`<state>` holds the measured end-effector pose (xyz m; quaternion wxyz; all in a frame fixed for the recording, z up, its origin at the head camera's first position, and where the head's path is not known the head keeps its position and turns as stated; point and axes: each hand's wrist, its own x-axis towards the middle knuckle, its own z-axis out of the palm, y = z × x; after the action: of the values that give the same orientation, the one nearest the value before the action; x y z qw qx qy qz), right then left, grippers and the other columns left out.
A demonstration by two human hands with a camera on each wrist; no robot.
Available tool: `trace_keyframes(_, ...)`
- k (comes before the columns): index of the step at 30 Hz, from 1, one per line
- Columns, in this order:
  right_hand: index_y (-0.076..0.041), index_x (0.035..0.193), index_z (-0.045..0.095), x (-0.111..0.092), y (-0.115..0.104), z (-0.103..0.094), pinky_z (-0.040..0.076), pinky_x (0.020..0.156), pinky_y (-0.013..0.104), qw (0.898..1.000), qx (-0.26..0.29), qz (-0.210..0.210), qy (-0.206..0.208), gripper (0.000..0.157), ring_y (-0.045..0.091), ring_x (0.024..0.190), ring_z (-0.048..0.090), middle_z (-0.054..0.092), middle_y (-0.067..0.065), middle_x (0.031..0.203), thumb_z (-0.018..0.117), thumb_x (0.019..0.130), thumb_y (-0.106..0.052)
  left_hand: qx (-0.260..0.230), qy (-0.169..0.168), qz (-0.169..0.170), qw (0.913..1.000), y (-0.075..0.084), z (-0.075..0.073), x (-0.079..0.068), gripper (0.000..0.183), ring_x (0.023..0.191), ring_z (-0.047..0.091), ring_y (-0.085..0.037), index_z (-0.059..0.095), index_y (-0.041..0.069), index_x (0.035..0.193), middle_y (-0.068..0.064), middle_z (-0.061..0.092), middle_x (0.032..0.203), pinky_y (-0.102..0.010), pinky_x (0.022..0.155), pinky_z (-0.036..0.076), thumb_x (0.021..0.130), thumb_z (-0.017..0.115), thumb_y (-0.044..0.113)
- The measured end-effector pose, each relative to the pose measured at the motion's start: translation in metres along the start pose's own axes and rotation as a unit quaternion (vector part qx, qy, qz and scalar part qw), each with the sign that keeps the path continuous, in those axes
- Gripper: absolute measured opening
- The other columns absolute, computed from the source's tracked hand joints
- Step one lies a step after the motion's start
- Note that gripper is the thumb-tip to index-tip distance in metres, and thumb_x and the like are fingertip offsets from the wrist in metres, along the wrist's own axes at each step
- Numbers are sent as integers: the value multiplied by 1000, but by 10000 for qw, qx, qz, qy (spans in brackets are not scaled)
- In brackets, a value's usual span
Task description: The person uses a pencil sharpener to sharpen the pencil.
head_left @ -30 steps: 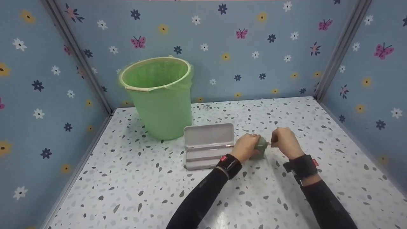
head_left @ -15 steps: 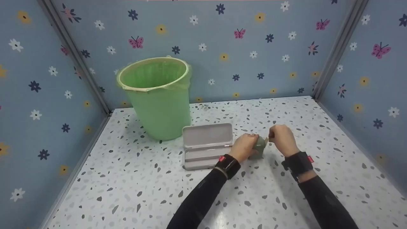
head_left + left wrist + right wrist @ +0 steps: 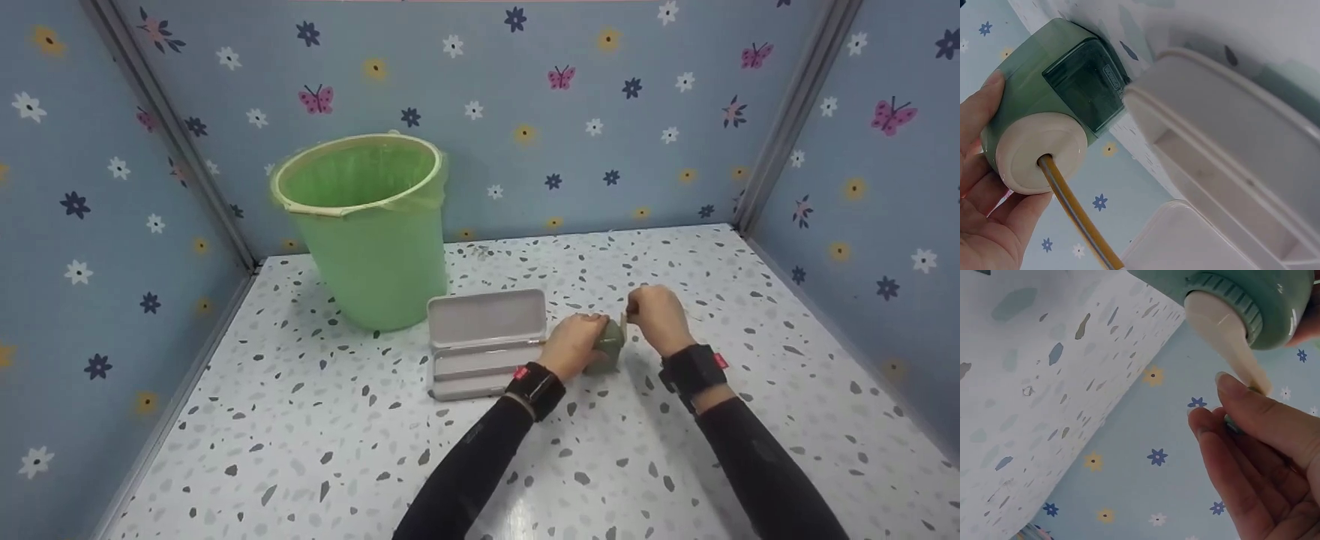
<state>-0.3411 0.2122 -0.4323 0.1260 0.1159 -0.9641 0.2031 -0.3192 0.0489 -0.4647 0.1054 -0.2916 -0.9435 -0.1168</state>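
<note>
My left hand [image 3: 574, 346] grips a green crank pencil sharpener [image 3: 610, 345] standing on the table. In the left wrist view a yellow pencil [image 3: 1077, 212] with a grey stripe sticks into the hole of the sharpener's cream front disc [image 3: 1041, 152]; its other end is hidden behind the pencil case or out of frame. On the opposite side, my right hand [image 3: 661, 319] pinches the end of the cream crank handle [image 3: 1224, 329], thumb against fingers, the small knob mostly covered. The sharpener's dark see-through drawer [image 3: 1086, 84] is closed.
Left of the sharpener, close to my left hand, a grey pencil case [image 3: 487, 319] lies with its lid raised. Behind it stands a tall green bucket [image 3: 379, 262] with a liner. Flower-patterned walls [image 3: 540, 165] border the speckled table [image 3: 337, 435].
The crank handle has turned, with my right hand swinging slightly up and toward the sharpener. My left hand keeps its grip on the body. The whole head view has shifted slightly.
</note>
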Motion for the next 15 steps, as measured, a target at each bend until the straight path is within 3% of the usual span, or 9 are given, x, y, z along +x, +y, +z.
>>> trace_keyframes(6,5,80,72,10,5,10,55,69,45,10000,-28,-15,-60,3,30,70,65,71,19,78,74,79,7,-3,136,126,9998,-2,0,-1,49,101,69,-18,62,10,123,-3,73,112,-27,89,55,79,81,23)
trace_keyframes(15,4,73,70,18,15,27,54,63,40,9981,-66,-120,-593,10,26,64,62,69,16,72,69,75,14,-100,150,207,9996,-4,-1,-2,52,99,69,-17,61,11,125,-2,73,112,-26,88,55,79,80,26)
